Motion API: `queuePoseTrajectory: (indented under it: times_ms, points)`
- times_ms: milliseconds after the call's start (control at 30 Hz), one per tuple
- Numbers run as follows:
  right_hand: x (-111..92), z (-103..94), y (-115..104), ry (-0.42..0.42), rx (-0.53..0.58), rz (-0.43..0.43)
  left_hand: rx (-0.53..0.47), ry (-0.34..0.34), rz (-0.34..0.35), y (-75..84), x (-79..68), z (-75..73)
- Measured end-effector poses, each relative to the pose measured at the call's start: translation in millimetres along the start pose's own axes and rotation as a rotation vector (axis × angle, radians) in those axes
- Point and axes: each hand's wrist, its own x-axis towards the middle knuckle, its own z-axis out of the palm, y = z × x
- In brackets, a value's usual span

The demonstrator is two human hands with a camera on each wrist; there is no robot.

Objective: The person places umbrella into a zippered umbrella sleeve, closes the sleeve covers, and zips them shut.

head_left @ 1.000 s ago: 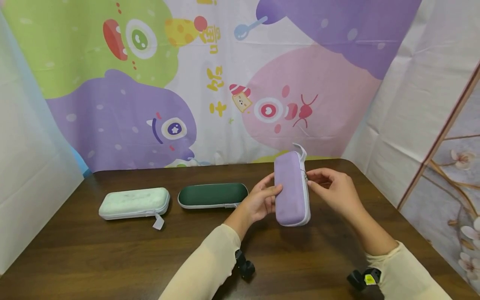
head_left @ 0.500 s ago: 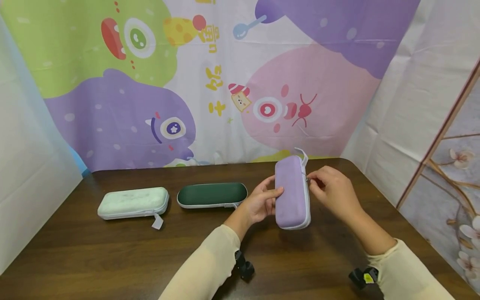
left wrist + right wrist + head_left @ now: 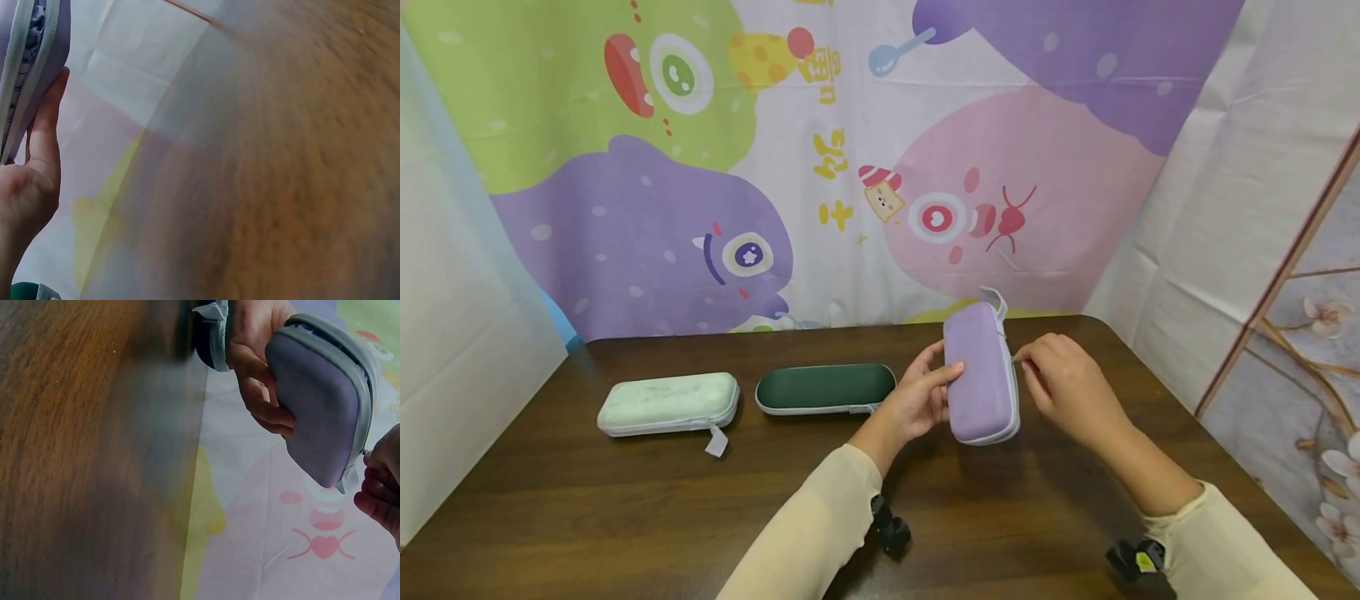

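My left hand holds a purple zip case upright above the table, thumb on its front face and fingers behind. A light grey zip runs round the case, with a fabric loop at the top end. At the right side, my right hand pinches the small zip pull. The left wrist view shows the zip edges parted, with gathered lining between them. In the right wrist view the case gapes along its far end, and the zip pull is near the loop end.
A pale green zip case lies at the left of the brown wooden table. Beside it lies a dark green zip case, close to my left forearm. A cartoon-printed curtain hangs behind the table, and white sheeting lines the right side.
My right fingers have closed on the zip pull and moved a little down and away from the loop end. The purple case has shifted slightly left and up, and a gap shows along its zip.
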Motion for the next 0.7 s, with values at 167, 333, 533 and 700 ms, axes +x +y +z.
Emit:
queuePoseTrajectory:
  times_ms: [167,333,533,700]
  points:
    - [-2,-1.9,-3,-0.007,0.009,-0.014,-0.022,0.043,0.022,2.0,1.2,0.8]
    - [-4,-3.0,-4,-0.007,0.010,-0.030,-0.040,0.073,0.044,3.2,1.6,0.2]
    - [-3,-4.3,-1,0.009,0.005,-0.009,-0.046,0.063,0.020,7.9,-0.1,-0.5]
    - [-3,-4.0,1,0.009,0.007,-0.005,-0.008,0.028,0.025,13.4,-1.3,-2.5]
